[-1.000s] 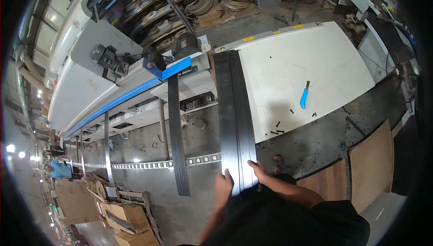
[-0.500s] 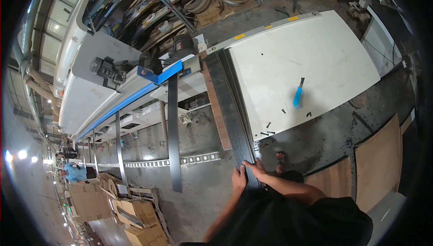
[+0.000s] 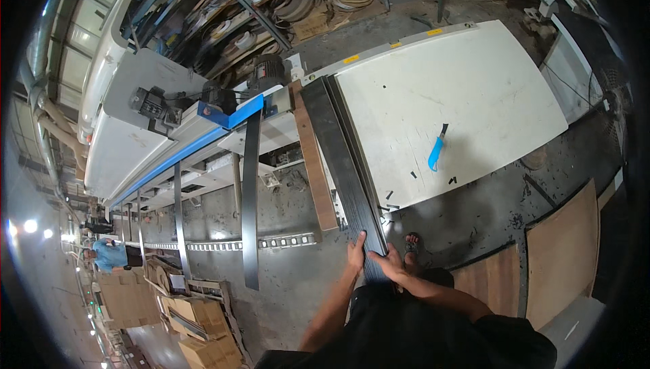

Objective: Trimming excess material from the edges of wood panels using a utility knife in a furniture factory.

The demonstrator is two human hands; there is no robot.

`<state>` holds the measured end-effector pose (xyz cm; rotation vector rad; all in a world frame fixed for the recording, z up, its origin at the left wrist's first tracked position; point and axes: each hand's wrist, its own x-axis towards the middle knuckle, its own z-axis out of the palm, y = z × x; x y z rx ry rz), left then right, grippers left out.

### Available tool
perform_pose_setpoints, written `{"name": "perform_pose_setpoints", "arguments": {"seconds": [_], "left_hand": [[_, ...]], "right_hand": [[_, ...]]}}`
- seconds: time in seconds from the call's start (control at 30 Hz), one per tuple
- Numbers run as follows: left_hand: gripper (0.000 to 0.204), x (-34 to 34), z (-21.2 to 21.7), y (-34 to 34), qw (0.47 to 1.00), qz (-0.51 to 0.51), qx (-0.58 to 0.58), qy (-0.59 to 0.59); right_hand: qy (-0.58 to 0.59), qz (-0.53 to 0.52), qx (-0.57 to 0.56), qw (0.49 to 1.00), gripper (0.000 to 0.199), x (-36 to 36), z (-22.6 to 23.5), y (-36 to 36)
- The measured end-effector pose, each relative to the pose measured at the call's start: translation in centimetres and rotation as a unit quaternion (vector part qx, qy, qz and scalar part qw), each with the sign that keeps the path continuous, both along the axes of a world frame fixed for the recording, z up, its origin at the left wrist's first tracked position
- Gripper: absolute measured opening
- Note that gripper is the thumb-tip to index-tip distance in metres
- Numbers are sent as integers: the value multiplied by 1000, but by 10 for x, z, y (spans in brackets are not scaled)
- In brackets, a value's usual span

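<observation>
Long black boards with a wood-grain face (image 3: 342, 152) lie stacked along the left edge of a white tabletop (image 3: 487, 84), their near ends reaching my body. My left hand (image 3: 356, 252) is wrapped round the stack's left edge, thumb on top. On the opposite edge, my right hand (image 3: 390, 263) grips the boards, its thumb across the top face. The fingers underneath are hidden. To the right, on the tabletop, rests a knife with a bright blue handle (image 3: 437, 153) and a dark blade. Small black offcuts (image 3: 452, 181) are scattered near the table's front edge.
A brown board (image 3: 313, 166) lies just left of the stack. Further left stands a white machine (image 3: 135, 139) with a blue rail and metal support arms (image 3: 250, 213). Wooden panels (image 3: 562, 254) lean at the lower right. Cardboard boxes (image 3: 203, 318) and another person (image 3: 108, 255) are at the far left.
My left hand has shifted forward along the boards, while my right hand has come slightly back toward me. The whole view has swung a little; the knife stays on the table.
</observation>
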<state>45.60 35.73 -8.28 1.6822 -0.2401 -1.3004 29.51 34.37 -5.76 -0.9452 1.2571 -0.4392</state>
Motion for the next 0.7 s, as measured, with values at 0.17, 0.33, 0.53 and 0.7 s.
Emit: {"name": "perform_pose_setpoints", "arguments": {"seconds": [0.17, 0.33, 0.53, 0.7], "left_hand": [[104, -24, -2, -12, 995, -30, 68, -72], [93, -21, 31, -84, 995, -78, 41, -44], [80, 11, 26, -102, 968, -168, 59, -175], [78, 103, 51, -40, 770, -142, 31, -622]], "right_hand": [[47, 17, -18, 999, 63, -29, 74, -31], [-23, -42, -29, 998, 59, -12, -22, -63], [-77, -44, 75, 993, 73, 2, -1, -88], [-17, -65, 109, 992, 88, -8, -49, -86]]}}
